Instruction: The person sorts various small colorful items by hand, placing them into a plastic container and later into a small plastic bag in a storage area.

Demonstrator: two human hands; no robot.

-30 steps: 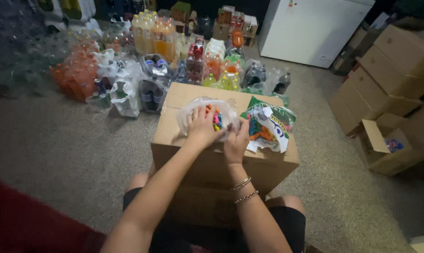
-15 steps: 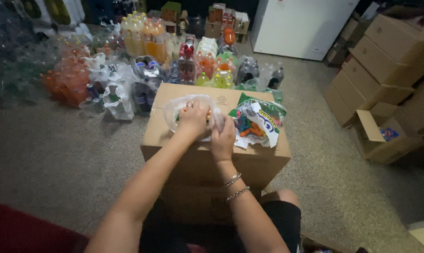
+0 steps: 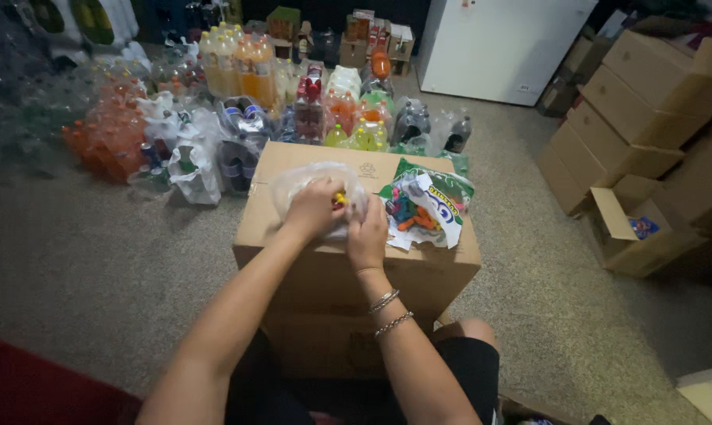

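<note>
Landmark: the cardboard box (image 3: 332, 260) standing in front of the seated person's knees. All places are being given relative to it.

Largest first. One white chest-like appliance (image 3: 501, 47) is standing well beyond the box, toward its far right. To the right of the box, brown cartons (image 3: 647, 94) are sitting stacked; at least five are showing, the exact count cannot be told. One smaller open carton (image 3: 627, 228) is lying nearest the box on that side, flaps up, with a small blue item inside.

Beyond the box, shrink-wrapped packs of drink bottles (image 3: 246, 71) are crowding the floor: orange, yellow, red and dark ones, too many and too overlapped to count. A heap of clear empty bottles (image 3: 25, 102) is lying far to the box's left.

On the box's top, two bags are resting. One clear plastic bag (image 3: 313, 185) is lying at the middle of the top; small yellow and red pieces are showing inside it, number unclear. One printed green-and-white bag (image 3: 427, 205) is lying just beside it toward the right edge, open, holding small orange, blue and red pieces.

The left hand (image 3: 315, 206) is pressing on the clear bag, fingers curled together and pinching its plastic. The right hand (image 3: 368, 232) is touching the same bag's near edge, fingers bent down onto it; two bracelets (image 3: 387, 311) are circling that wrist.
</note>
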